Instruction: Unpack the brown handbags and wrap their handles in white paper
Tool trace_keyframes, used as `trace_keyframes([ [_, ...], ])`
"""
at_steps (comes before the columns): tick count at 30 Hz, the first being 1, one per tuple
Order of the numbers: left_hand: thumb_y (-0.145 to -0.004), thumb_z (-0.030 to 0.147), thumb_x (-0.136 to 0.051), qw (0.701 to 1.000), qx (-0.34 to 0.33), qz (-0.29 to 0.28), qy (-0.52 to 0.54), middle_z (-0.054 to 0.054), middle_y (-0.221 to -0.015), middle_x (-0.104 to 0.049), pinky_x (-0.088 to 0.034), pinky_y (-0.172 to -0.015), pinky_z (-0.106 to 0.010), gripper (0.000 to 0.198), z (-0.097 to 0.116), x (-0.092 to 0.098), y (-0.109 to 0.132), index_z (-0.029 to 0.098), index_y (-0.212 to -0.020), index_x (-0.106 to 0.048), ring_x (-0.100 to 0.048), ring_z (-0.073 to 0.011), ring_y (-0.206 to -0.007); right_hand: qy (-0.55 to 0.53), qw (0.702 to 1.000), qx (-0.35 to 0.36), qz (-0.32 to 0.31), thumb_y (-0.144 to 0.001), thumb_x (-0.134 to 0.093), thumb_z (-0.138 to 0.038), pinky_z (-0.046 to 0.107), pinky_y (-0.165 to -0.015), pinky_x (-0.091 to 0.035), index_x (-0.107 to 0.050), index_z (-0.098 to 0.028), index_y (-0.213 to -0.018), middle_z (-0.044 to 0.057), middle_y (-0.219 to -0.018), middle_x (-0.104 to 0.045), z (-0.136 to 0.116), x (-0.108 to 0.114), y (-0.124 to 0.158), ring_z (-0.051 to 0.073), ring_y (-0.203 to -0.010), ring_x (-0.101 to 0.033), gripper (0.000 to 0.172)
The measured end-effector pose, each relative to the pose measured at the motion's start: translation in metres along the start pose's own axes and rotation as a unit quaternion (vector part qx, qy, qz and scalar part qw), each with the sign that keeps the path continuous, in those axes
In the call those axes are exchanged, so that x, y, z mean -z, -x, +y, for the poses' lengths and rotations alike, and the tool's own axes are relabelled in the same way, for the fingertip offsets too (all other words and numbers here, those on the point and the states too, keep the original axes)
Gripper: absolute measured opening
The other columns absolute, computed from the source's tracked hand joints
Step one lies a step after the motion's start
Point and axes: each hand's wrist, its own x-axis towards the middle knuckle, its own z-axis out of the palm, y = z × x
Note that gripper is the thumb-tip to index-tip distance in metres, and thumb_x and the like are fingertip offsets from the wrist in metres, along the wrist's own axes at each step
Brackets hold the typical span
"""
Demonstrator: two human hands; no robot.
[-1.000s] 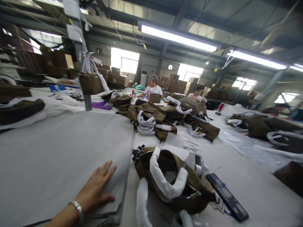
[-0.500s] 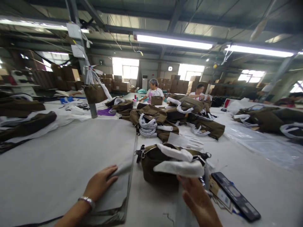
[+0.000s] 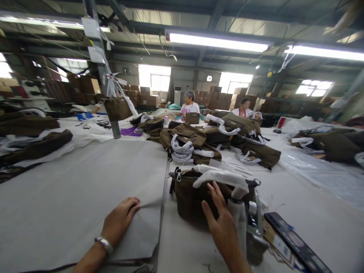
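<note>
An olive bag [image 3: 189, 197] with white-wrapped handles [image 3: 222, 177] stands upright on the white table, a metal clasp at its left end. My right hand [image 3: 223, 223] is at the front of this bag, its fingers apart and holding nothing. On the pale grey sheet [image 3: 85, 182] left of the bag rests my left hand [image 3: 121, 220], a silver bracelet at the wrist. Its fingers lie close together over the sheet and appear to pinch it near a crease.
Several more olive bags [image 3: 187, 136] are piled behind. A black phone [image 3: 295, 242] lies over tags at the right, near a clear plastic sheet [image 3: 315, 174]. A metal post [image 3: 115, 129] rises at the left. Two people [image 3: 190, 106] are across the table.
My right hand has moved left and up, with its fingers now in front of the bag. The bag's handles have dropped back. The fingers of my left hand have drawn together.
</note>
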Motion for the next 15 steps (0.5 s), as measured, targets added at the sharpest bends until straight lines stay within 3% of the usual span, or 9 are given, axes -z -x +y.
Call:
trace_keyframes([
  [2, -0.088, 0.056, -0.048, 0.999, 0.015, 0.010, 0.029, -0.004, -0.117, -0.071, -0.046, -0.093, -0.041, 0.036, 0.001, 0.001, -0.001, 0.027, -0.086, -0.069, -0.066, -0.0297, -0.104, -0.029, 0.999, 0.029, -0.023, -0.095, -0.057, -0.047, 0.056, -0.113, -0.044, -0.065, -0.027, -0.135, 0.007, -0.151, -0.052, -0.011, -0.003, -0.009, 0.033, -0.138, -0.051, 0.046],
  [4, -0.084, 0.061, -0.052, 0.996, 0.037, 0.012, 0.074, -0.006, -0.115, -0.072, -0.045, -0.097, -0.042, 0.039, 0.000, 0.006, -0.005, 0.025, -0.084, -0.068, -0.064, -0.0320, -0.107, -0.087, 0.995, 0.025, -0.038, -0.096, -0.057, -0.044, 0.050, -0.110, -0.048, -0.071, -0.026, -0.127, 0.008, -0.141, -0.062, -0.023, -0.008, -0.009, 0.030, -0.130, -0.059, 0.038],
  [7, -0.074, 0.070, -0.059, 0.982, 0.086, -0.003, 0.167, -0.009, -0.107, -0.075, -0.047, -0.101, -0.043, 0.049, -0.006, 0.020, -0.012, 0.022, -0.083, -0.068, -0.064, -0.0352, -0.111, -0.219, 0.967, -0.029, -0.127, -0.098, -0.057, -0.045, 0.038, -0.089, -0.061, -0.074, -0.024, -0.120, 0.010, -0.119, -0.074, -0.032, -0.023, 0.005, 0.025, -0.101, -0.073, 0.035],
  [9, -0.072, 0.074, -0.062, 0.962, 0.129, -0.025, 0.238, -0.010, -0.099, -0.077, -0.052, -0.095, -0.043, 0.055, -0.010, 0.029, -0.016, 0.021, -0.086, -0.068, -0.068, -0.0352, -0.104, -0.290, 0.931, -0.066, -0.212, -0.098, -0.057, -0.050, 0.034, -0.078, -0.062, -0.075, -0.022, -0.118, 0.011, -0.108, -0.076, -0.033, -0.039, 0.017, 0.024, -0.091, -0.074, 0.038],
  [11, -0.071, 0.074, -0.065, 0.935, 0.167, -0.054, 0.307, -0.008, -0.091, -0.078, -0.057, -0.086, -0.043, 0.058, -0.014, 0.035, -0.017, 0.019, -0.091, -0.067, -0.072, -0.0338, -0.093, -0.332, 0.900, -0.094, -0.267, -0.095, -0.060, -0.058, 0.035, -0.078, -0.061, -0.075, -0.020, -0.118, 0.012, -0.105, -0.076, -0.033, -0.059, 0.025, 0.025, -0.093, -0.074, 0.046],
  [15, -0.069, 0.068, -0.074, 0.888, 0.202, -0.090, 0.403, -0.007, -0.086, -0.079, -0.060, -0.079, -0.040, 0.060, -0.022, 0.038, -0.017, 0.018, -0.100, -0.066, -0.075, -0.0296, -0.082, -0.411, 0.843, -0.168, -0.305, -0.085, -0.065, -0.072, 0.042, -0.082, -0.060, -0.073, -0.014, -0.120, 0.017, -0.109, -0.074, -0.042, -0.100, 0.024, 0.030, -0.098, -0.073, 0.069],
])
